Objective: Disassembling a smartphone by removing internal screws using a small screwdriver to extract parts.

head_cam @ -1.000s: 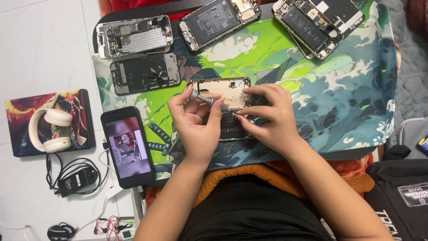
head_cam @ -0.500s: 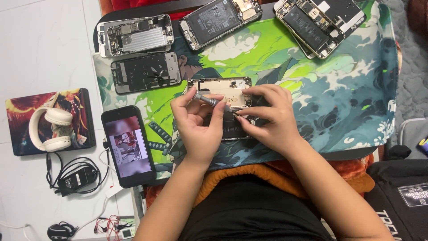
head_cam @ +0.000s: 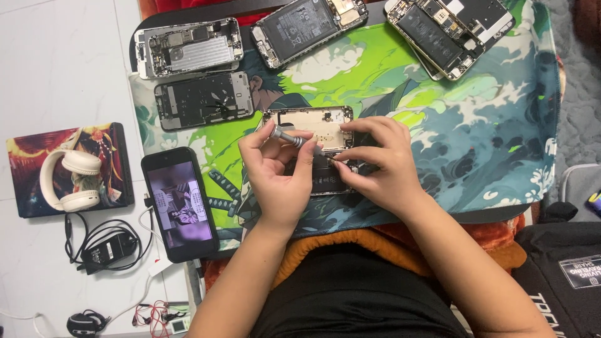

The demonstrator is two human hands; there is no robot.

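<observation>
Head view of phone repair on a printed mat. The fingers [head_cam: 299,145] of the left hand [head_cam: 275,178] are pinched around a small grey screwdriver [head_cam: 289,137], which lies tilted with its tip toward the centre of an opened gold phone chassis [head_cam: 310,120]. The right hand [head_cam: 379,159] rests on the chassis from the other side; its fingers are drawn together at the screwdriver tip, but whether they grip a part there cannot be told. Both hands cover the lower half of the chassis, so the dark battery area [head_cam: 325,181] shows only between them. The chassis lies near the middle of the green and blue illustrated mat [head_cam: 451,131], which covers a dark surface [head_cam: 188,14]. Along the far edge of the mat lie other dismantled phones: a silver one with bare internals [head_cam: 188,47], a dark plate-like one just below it [head_cam: 203,99], one showing a black battery [head_cam: 307,25], and a stacked pair at the right [head_cam: 447,31]. Left of the mat, an intact phone [head_cam: 180,203] with a lit screen lies face up. Further left, on the white floor [head_cam: 56,62], are cream headphones [head_cam: 70,180] on a colourful box [head_cam: 25,163], a black charger with coiled cable [head_cam: 103,247], and, at the right edge, a black bag [head_cam: 563,275].
</observation>
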